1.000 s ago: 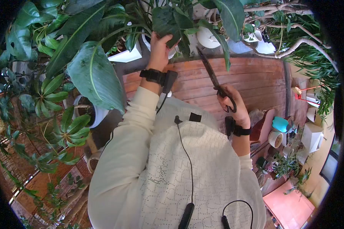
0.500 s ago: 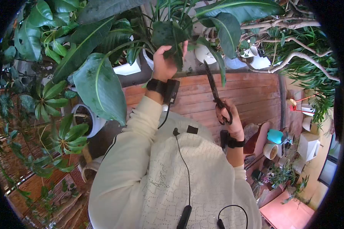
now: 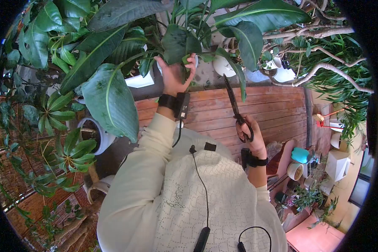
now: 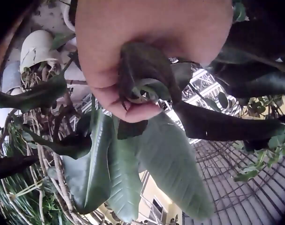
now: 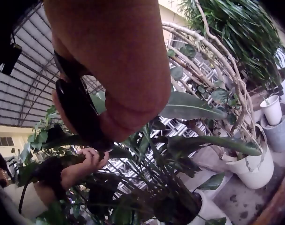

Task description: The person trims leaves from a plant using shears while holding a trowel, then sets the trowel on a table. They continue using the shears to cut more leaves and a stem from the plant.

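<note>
My left hand (image 3: 175, 80) is raised under a dark green leaf (image 3: 180, 44) of a broad-leaved potted plant. In the left wrist view its fingers curl round the leaf (image 4: 147, 75), which is folded into a roll near the palm. Lower and to the right, my right hand (image 3: 254, 136) holds a pair of black scissors (image 3: 232, 98) by the finger loops. Their long blades are together and point up and away, apart from the plant. The right wrist view shows a black scissor handle (image 5: 76, 110) in the grip, with the blades mostly hidden.
One large leaf (image 3: 111, 101) hangs beside my left forearm. White pots (image 3: 224, 66) stand behind the reddish plank surface (image 3: 206, 103). Bare curving branches (image 3: 319, 69) reach in from the right. Further right are a turquoise container (image 3: 300, 155) and a white planter (image 3: 338, 164).
My left hand has turned and drawn slightly lower, its fingers now showing round the leaf's right side. The right hand with the scissors has moved slightly lower, blades staying together.
</note>
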`<state>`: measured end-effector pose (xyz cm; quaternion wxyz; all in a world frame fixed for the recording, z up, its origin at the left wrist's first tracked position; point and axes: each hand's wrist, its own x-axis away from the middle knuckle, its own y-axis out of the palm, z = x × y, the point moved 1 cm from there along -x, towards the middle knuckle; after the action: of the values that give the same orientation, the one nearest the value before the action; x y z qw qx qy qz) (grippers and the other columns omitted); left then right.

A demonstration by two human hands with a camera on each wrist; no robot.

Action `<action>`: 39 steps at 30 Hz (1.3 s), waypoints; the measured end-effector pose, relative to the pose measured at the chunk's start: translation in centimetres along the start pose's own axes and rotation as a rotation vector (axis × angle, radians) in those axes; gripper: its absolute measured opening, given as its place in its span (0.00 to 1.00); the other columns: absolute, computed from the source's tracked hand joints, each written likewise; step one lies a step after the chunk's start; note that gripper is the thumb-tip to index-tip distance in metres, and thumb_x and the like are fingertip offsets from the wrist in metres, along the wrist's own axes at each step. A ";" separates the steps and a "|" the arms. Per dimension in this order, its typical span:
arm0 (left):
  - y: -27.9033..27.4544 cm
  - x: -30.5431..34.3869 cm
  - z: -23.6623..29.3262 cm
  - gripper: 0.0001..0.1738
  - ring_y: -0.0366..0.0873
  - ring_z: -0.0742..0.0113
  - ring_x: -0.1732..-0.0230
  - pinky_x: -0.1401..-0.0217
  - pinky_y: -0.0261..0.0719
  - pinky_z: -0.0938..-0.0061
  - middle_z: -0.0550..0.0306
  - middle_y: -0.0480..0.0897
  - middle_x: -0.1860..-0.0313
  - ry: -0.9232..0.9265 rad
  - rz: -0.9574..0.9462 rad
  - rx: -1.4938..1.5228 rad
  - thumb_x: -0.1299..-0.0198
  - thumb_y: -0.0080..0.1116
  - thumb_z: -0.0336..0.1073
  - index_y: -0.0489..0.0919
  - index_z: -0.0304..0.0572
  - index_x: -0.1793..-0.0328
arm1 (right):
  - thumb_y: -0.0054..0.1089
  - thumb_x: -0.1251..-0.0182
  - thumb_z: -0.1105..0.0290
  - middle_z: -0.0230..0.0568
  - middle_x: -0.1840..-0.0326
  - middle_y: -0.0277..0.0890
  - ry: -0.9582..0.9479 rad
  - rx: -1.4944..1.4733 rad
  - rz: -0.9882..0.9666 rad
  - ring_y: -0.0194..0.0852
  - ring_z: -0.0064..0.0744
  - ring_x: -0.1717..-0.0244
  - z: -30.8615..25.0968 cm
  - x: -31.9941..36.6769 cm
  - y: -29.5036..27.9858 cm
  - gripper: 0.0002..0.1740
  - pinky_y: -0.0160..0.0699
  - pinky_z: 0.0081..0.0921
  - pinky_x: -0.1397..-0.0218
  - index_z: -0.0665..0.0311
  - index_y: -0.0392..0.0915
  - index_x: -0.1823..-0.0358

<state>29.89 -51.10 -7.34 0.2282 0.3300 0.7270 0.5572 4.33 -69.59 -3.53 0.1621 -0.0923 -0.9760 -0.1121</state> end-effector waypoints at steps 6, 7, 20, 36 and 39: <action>-2.6 -1.5 1.1 0.44 0.71 0.64 0.58 0.61 0.74 0.76 0.44 0.72 0.48 -0.053 0.010 0.060 0.43 0.59 0.58 0.61 0.24 0.35 | 0.68 0.43 0.45 0.23 0.75 0.65 -0.012 -0.015 0.015 0.59 0.13 0.78 0.4 -0.1 -0.6 0.33 0.55 0.12 0.77 0.66 0.70 0.51; -3.7 -2.0 1.6 0.34 0.71 0.63 0.59 0.61 0.74 0.75 0.42 0.73 0.47 -0.134 0.035 0.153 0.37 0.56 0.51 0.65 0.27 0.37 | 0.68 0.43 0.46 0.23 0.75 0.65 -0.008 -0.022 0.015 0.60 0.13 0.78 0.5 0.0 -0.7 0.33 0.56 0.12 0.77 0.66 0.70 0.50; -3.4 -4.6 -1.3 0.23 0.72 0.64 0.62 0.64 0.76 0.75 0.44 0.76 0.51 -0.221 -0.116 0.240 0.30 0.47 0.43 0.68 0.27 0.41 | 0.66 0.44 0.40 0.24 0.76 0.62 -0.037 0.017 0.042 0.57 0.13 0.80 -0.4 0.6 -0.1 0.36 0.52 0.13 0.79 0.67 0.68 0.51; -3.8 -7.9 -1.7 0.13 0.74 0.61 0.59 0.54 0.79 0.72 0.47 0.80 0.56 -0.104 -0.067 0.140 0.37 0.51 0.32 0.75 0.33 0.49 | 0.69 0.43 0.48 0.25 0.73 0.64 -0.050 -0.078 0.075 0.60 0.13 0.78 -0.5 1.4 0.1 0.33 0.57 0.11 0.78 0.66 0.68 0.49; -4.0 -8.9 -1.5 0.14 0.75 0.62 0.59 0.57 0.77 0.72 0.51 0.81 0.56 0.001 -0.227 0.010 0.37 0.51 0.32 0.76 0.38 0.46 | 0.69 0.43 0.47 0.25 0.73 0.64 -0.046 -0.055 0.075 0.60 0.13 0.78 -0.7 1.5 0.3 0.34 0.58 0.11 0.79 0.67 0.68 0.49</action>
<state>33.91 -59.26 -11.09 0.2881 0.2465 0.7626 0.5241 3.26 -69.30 -2.30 0.1410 -0.1359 -0.9719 -0.1305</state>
